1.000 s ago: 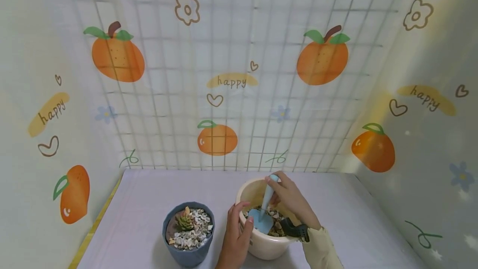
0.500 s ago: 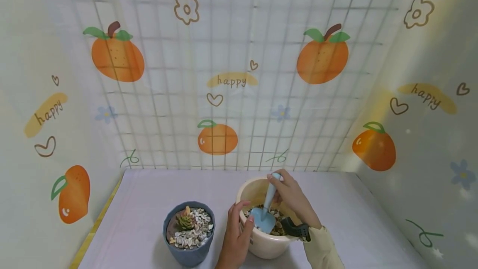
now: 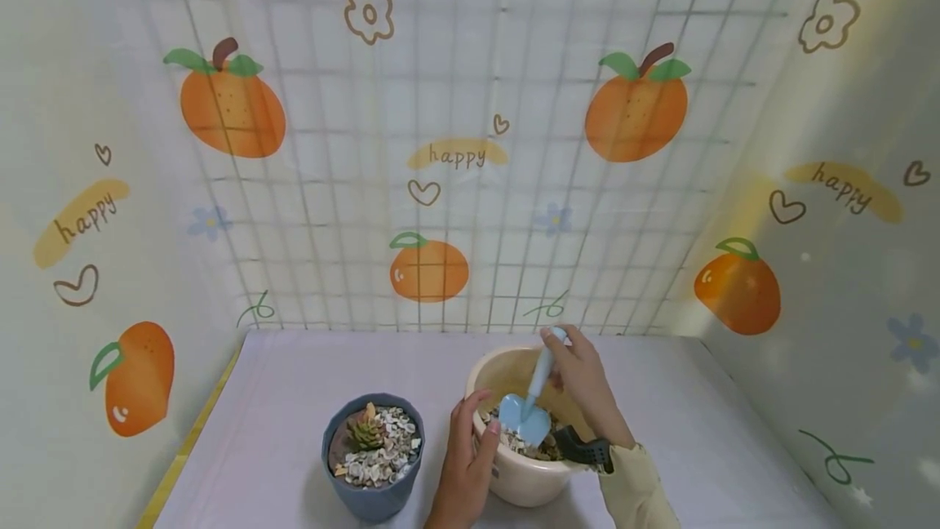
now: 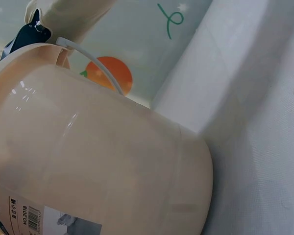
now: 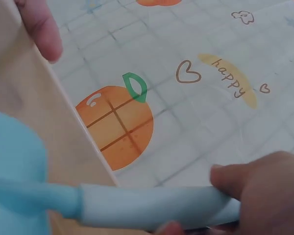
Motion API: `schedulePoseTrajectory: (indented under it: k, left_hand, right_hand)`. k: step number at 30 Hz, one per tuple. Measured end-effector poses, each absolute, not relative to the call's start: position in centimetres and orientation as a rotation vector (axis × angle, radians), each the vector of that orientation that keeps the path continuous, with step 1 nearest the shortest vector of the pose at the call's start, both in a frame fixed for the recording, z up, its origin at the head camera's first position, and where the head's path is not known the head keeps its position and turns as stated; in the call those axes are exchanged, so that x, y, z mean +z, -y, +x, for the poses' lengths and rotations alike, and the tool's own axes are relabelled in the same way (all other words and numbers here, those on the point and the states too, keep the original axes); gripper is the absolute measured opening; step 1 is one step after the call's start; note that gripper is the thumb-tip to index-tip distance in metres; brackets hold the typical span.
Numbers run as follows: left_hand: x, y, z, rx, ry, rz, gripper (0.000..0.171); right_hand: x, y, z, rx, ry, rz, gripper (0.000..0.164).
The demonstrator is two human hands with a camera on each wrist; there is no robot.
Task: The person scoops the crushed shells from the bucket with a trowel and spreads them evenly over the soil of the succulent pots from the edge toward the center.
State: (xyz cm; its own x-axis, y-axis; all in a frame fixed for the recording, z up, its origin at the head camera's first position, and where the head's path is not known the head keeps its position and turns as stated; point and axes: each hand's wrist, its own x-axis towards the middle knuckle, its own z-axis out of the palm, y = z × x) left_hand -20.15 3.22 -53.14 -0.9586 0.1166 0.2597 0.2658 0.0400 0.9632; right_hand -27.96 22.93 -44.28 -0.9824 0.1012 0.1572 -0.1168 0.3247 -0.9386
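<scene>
A cream plastic bucket (image 3: 529, 486) holds a layer of small stones or shell chips (image 3: 549, 454). My left hand (image 3: 468, 460) grips its near left rim, thumb outside and fingers over the edge. In my right hand (image 3: 585, 378) is the handle of a small light-blue trowel (image 3: 525, 417), pinched near its upper end. The trowel's blade is inside the bucket, tilted, close over the stones. The right wrist view shows the trowel's pale handle (image 5: 132, 205) and a left fingertip (image 5: 46, 36) at the rim. Bucket wall (image 4: 112, 137) and a printed label fill the left wrist view.
Left of the bucket stands a blue-grey pot (image 3: 374, 500) with a succulent (image 3: 365, 433) and pale chips. The white tabletop (image 3: 286, 382) ends at a patterned curtain (image 3: 470, 211) behind, with more curtain on both sides. The bucket has a carrying handle (image 4: 95, 61).
My right hand has moved up and to the right, drawing the trowel blade up from the near left side of the bucket. My left hand keeps its grip on the rim.
</scene>
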Motion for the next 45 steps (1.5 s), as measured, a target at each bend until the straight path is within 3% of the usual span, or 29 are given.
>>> schedulePoseTrajectory:
  k: [45]
  left_hand:
    - [-53.53,-2.88,-20.34,-2.099,2.158,-0.472,0.051]
  right_hand:
    - [-43.72,-23.28,-27.68,1.792,2.170,-0.106,0.046]
